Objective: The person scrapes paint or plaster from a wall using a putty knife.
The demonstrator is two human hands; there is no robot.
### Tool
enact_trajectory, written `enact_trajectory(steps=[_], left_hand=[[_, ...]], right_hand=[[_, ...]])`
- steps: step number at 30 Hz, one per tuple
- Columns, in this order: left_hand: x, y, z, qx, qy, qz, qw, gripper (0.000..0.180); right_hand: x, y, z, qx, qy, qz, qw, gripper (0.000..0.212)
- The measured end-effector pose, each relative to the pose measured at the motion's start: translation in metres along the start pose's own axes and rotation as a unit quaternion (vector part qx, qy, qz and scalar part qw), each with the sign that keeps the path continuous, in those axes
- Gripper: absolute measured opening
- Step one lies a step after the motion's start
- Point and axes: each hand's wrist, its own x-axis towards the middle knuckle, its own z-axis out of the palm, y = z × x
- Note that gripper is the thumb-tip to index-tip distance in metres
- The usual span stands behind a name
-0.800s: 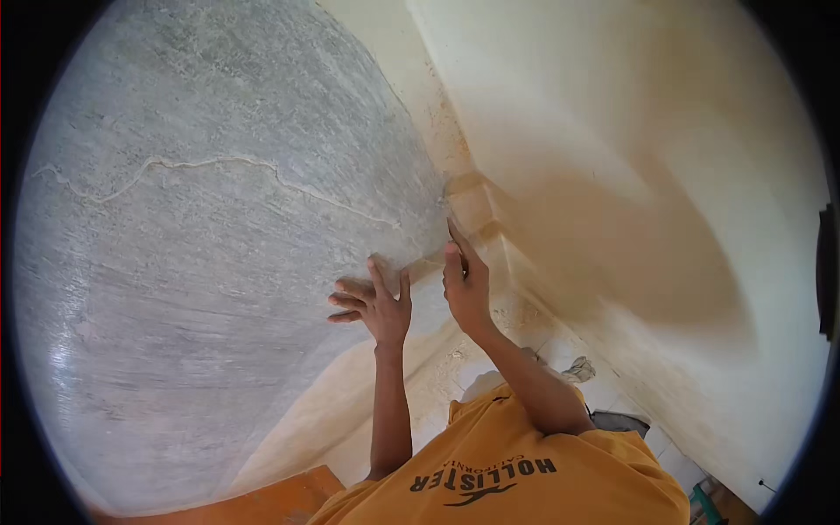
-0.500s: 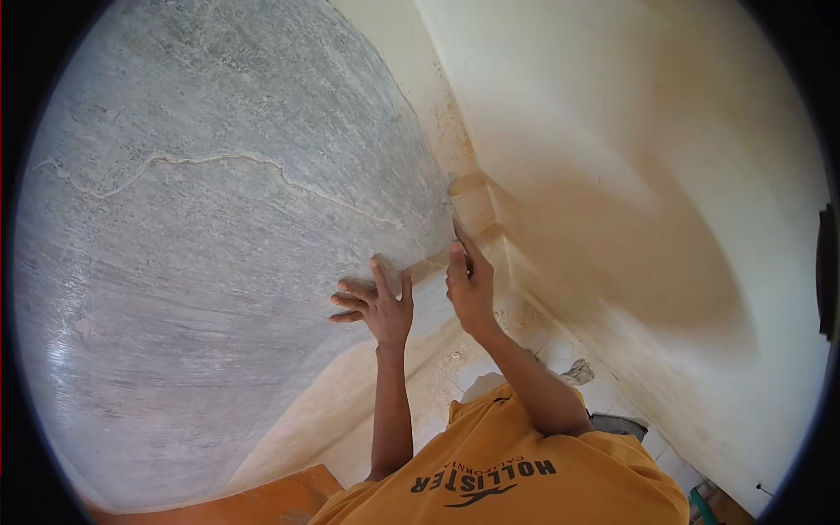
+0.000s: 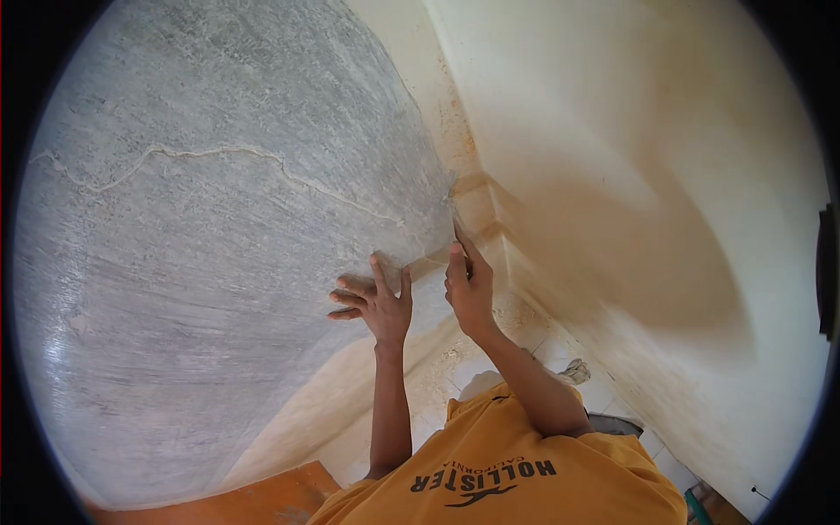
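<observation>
Reaching up on raised forearms, we spread our left hand (image 3: 378, 302) flat, fingers splayed, against the grey slab (image 3: 219, 227); our right hand (image 3: 470, 287) is curled around a thin tool (image 3: 458, 229) at the slab's corner edge.

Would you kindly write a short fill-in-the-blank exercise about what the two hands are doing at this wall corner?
1. The left hand lies flat with fingers spread on the ____ rough wall.
2. The right hand holds a thin tool up to the ____ where the walls meet.
3. The person's shirt is ____.

Missing words: grey; corner; yellow
</observation>
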Motion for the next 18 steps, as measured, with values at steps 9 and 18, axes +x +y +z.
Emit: enact_trajectory(steps=[9,18], left_hand=[[0.0,0.0,-0.001,-0.007,0.002,0.002,1.0,0.094],[0.002,0.001,-0.004,0.013,-0.02,0.008,1.0,0.095]], right_hand=[[-0.008,0.002,0.001,0.001,-0.024,0.017,1.0,0.055],[0.004,0.019,-0.002,-0.036,0.008,-0.047,0.998,0.054]])
